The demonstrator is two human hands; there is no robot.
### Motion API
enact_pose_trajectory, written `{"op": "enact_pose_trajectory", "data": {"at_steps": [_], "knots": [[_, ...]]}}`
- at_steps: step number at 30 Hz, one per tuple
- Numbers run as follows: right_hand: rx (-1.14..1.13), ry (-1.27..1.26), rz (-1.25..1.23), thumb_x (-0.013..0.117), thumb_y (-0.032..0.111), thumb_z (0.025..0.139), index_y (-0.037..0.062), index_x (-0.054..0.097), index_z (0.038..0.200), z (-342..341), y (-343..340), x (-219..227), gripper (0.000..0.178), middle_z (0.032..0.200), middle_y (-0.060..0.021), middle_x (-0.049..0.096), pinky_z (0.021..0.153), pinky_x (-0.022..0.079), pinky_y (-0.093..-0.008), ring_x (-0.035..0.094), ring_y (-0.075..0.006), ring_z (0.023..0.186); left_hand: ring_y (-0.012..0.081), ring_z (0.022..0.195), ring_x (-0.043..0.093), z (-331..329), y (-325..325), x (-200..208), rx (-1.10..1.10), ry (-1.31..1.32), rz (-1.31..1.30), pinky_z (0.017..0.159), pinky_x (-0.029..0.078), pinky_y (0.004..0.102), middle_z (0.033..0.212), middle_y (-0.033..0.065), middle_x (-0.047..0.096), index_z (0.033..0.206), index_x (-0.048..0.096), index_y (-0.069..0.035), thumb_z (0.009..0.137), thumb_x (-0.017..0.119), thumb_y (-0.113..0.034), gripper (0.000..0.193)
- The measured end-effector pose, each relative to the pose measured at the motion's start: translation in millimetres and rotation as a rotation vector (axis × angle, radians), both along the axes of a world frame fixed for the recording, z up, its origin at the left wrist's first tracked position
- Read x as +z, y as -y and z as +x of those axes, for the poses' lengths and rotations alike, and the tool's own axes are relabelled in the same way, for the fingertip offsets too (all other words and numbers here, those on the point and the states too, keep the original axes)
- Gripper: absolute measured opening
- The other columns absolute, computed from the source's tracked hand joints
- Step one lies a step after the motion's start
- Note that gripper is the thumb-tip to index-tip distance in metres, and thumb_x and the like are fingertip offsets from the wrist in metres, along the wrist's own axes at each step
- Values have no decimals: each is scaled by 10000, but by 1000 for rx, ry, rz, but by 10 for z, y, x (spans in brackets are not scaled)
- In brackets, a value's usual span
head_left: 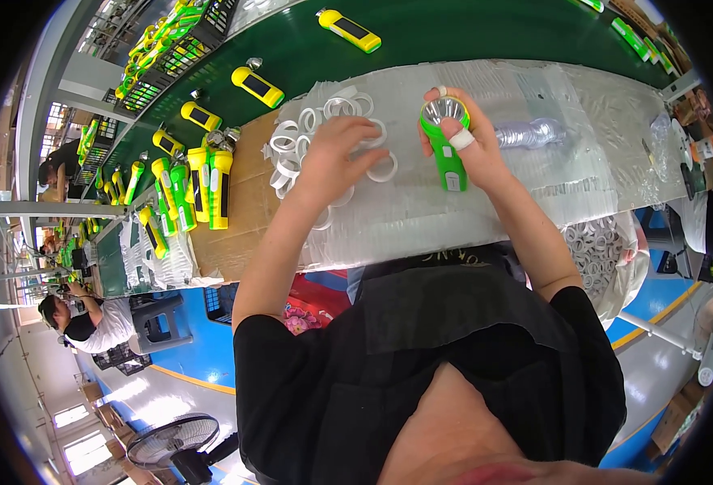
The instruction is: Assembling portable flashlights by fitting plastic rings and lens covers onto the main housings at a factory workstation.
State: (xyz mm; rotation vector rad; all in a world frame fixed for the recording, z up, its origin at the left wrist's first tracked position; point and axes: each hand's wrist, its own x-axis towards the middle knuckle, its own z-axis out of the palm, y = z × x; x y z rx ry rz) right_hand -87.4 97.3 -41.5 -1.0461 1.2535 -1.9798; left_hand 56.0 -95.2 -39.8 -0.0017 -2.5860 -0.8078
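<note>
My right hand (479, 149) is wrapped round a green flashlight (451, 171), its shiny reflector (445, 111) facing up. White tape circles the thumb and another finger of that hand. Over to the left, my left hand (338, 152) hovers at a loose spread of white plastic rings (288, 166), fingers apart. One white ring (384, 166) lies by its thumb; whether the fingers touch it I cannot tell. The rings rest on a plastic-covered worktop (421, 222).
Several yellow and green flashlights (220, 190) stand bunched on cardboard at the left. More yellow flashlights (258, 86) lie along the green conveyor belt (453, 32). A clear plastic bottle (530, 133) lies right of my hand. A bag of white rings (595, 259) hangs below the worktop's right edge.
</note>
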Motion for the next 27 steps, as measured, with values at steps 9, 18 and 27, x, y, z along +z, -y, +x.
{"op": "enact_pose_trajectory", "data": {"at_steps": [9,18,27], "knots": [[-32,-18,-59,561,184,967,63,499,1232,-2,66,-76,298,867,-64,597,662,491,-288,579,-136,721,262,1135,508,145,-200,-61,-43,222,-395,931,357,438,1134,60,576,786,703,-93,685,778,-250,202],[9,-20,-31,594,182,947,65,492,1231,13,53,-72,323,903,-63,601,663,502,-281,588,-134,751,192,942,599,-88,-353,265,-55,-280,495,698,484,272,1201,129,582,1007,672,-71,811,764,-91,218],[-6,-95,-33,610,184,943,58,433,1332,-5,32,-54,445,1115,-86,569,812,499,-305,585,-157,947,208,919,569,-245,-565,471,-39,-307,157,740,500,330,1060,61,577,993,761,-151,703,834,-195,303]]}}
